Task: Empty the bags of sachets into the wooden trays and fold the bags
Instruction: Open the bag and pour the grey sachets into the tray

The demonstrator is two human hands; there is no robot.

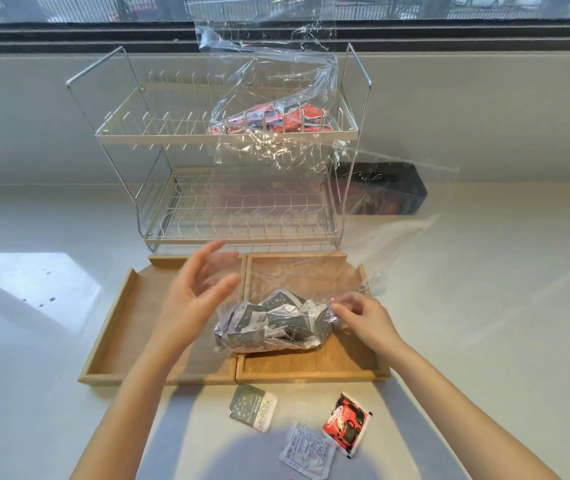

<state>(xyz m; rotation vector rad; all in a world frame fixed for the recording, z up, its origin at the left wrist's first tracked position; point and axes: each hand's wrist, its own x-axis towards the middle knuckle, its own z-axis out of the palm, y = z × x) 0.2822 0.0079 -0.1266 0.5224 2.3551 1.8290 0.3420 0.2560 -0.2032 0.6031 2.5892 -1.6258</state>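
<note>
Over the right wooden tray (314,367), the right hand (363,320) pinches the clear bag (273,323) of grey sachets while the left hand (193,296) hovers open-fingered; best to lift its closed end so sachets slide out inside the rim.

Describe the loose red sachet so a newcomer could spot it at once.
Start at the pair of shallow wooden trays on the pale counter, then look just in front of them, to the right. Three loose sachets lie there; the glossy red and black sachet is the rightmost, unlike the grey starred sachet and the white printed sachet.
</note>
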